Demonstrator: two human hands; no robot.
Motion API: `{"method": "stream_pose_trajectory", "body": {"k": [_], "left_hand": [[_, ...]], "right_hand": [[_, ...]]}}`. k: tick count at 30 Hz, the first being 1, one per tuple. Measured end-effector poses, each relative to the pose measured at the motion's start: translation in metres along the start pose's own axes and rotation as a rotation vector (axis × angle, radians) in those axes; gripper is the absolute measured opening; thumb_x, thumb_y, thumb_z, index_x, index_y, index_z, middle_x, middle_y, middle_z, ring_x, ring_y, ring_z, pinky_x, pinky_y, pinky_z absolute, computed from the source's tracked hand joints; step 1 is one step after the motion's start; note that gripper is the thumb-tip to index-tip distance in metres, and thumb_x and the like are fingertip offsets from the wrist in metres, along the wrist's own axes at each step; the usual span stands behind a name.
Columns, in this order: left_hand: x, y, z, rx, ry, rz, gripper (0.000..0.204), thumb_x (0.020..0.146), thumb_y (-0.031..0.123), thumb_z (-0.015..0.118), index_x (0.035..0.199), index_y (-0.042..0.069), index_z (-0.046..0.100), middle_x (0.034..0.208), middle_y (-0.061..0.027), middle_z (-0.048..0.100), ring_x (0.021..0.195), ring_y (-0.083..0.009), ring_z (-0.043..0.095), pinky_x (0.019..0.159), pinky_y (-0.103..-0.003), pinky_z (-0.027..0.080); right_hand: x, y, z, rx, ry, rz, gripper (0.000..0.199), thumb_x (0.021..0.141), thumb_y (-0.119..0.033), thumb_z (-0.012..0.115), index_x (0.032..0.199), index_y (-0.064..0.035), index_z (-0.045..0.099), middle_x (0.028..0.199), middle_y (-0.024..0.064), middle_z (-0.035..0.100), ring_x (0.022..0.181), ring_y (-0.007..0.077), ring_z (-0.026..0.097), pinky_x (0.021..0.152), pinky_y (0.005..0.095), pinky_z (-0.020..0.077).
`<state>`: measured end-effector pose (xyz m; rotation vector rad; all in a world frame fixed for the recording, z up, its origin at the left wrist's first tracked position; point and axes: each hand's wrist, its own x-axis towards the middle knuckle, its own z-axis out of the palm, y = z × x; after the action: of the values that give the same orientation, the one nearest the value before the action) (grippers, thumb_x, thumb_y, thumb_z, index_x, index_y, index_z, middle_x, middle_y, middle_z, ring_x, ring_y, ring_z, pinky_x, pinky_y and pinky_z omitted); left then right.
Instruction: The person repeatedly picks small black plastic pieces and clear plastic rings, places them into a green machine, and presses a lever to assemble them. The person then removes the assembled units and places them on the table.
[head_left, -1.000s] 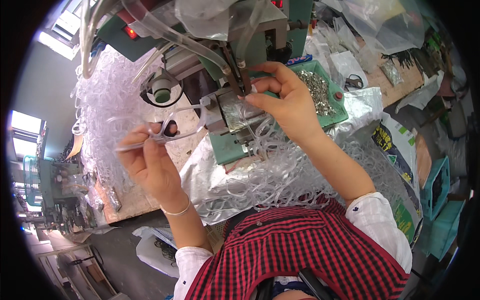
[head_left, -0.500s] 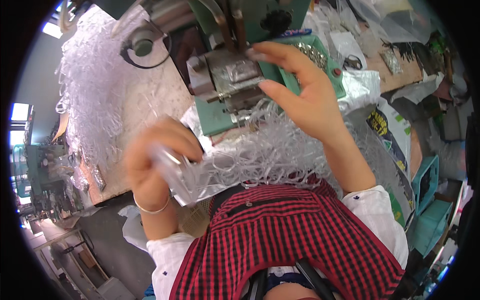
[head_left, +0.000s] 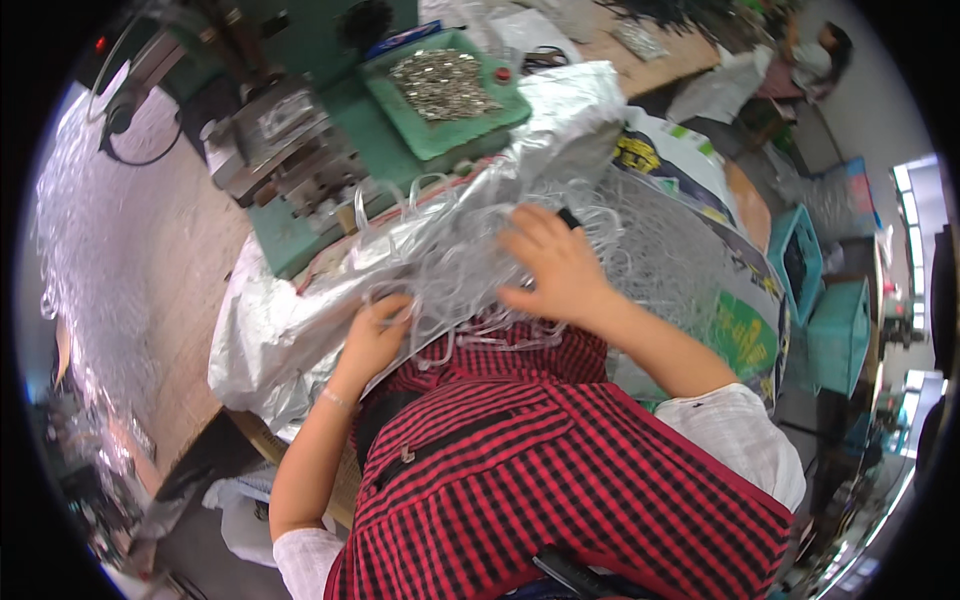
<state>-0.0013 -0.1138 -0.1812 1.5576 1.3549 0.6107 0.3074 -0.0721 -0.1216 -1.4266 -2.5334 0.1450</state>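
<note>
A tangled heap of clear plastic loops (head_left: pixel 480 270) lies on a silvery sheet (head_left: pixel 290 330) in my lap. My left hand (head_left: pixel 375 335) rests in the near edge of the heap, its fingers curled among the loops. My right hand (head_left: pixel 555 270) lies spread flat on top of the heap, fingers apart. Behind the heap stands a green press machine (head_left: pixel 290 150) with a metal head.
A green tray (head_left: pixel 450 100) of small metal pieces sits on the machine's right side. A large mass of clear plastic pieces (head_left: pixel 90 250) covers the bench at left. Printed bags (head_left: pixel 730 300) and teal crates (head_left: pixel 830 330) stand at right. Another person (head_left: pixel 810 50) sits far back.
My view has tilted down toward my lap. My right hand came off the machine down onto the heap. My left hand lowered its clear piece into the heap.
</note>
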Motion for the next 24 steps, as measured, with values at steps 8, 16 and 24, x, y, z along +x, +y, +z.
{"method": "stream_pose_trajectory", "body": {"k": [8, 16, 24], "left_hand": [[0.177, 0.119, 0.176, 0.070, -0.312, 0.542, 0.030, 0.097, 0.032, 0.064, 0.104, 0.005, 0.074, 0.119, -0.0202, 0.069, 0.122, -0.0436, 0.058, 0.101, -0.045, 0.048], [0.153, 0.218, 0.075, 1.250, -0.275, 0.537, 0.017, 0.080, 0.015, 0.064, 0.086, 0.006, 0.078, 0.084, -0.0172, 0.074, 0.077, -0.0331, 0.073, 0.066, -0.046, 0.057], [0.060, 0.156, -0.034, 0.929, 0.020, 0.278, 0.019, 0.090, 0.023, 0.063, 0.095, 0.008, 0.073, 0.075, -0.0171, 0.069, 0.069, -0.0385, 0.066, 0.061, -0.047, 0.051]], "right_hand": [[-0.186, 0.247, -0.063, -0.162, -0.290, 1.105, 0.059, 0.085, -0.047, 0.063, 0.129, -0.0079, 0.064, 0.131, 0.0178, 0.065, 0.120, 0.0355, 0.063, 0.096, 0.0507, 0.0492], [-0.076, 0.098, -0.034, -0.129, -0.032, 0.369, 0.016, 0.076, -0.020, 0.068, 0.084, -0.0063, 0.071, 0.089, 0.0158, 0.071, 0.086, 0.0358, 0.068, 0.076, 0.0504, 0.0541], [0.015, 0.064, 0.124, -0.128, -0.178, 0.124, 0.027, 0.082, -0.030, 0.067, 0.102, -0.0106, 0.072, 0.118, 0.0081, 0.066, 0.128, 0.0293, 0.053, 0.091, 0.0548, 0.0446]]}}
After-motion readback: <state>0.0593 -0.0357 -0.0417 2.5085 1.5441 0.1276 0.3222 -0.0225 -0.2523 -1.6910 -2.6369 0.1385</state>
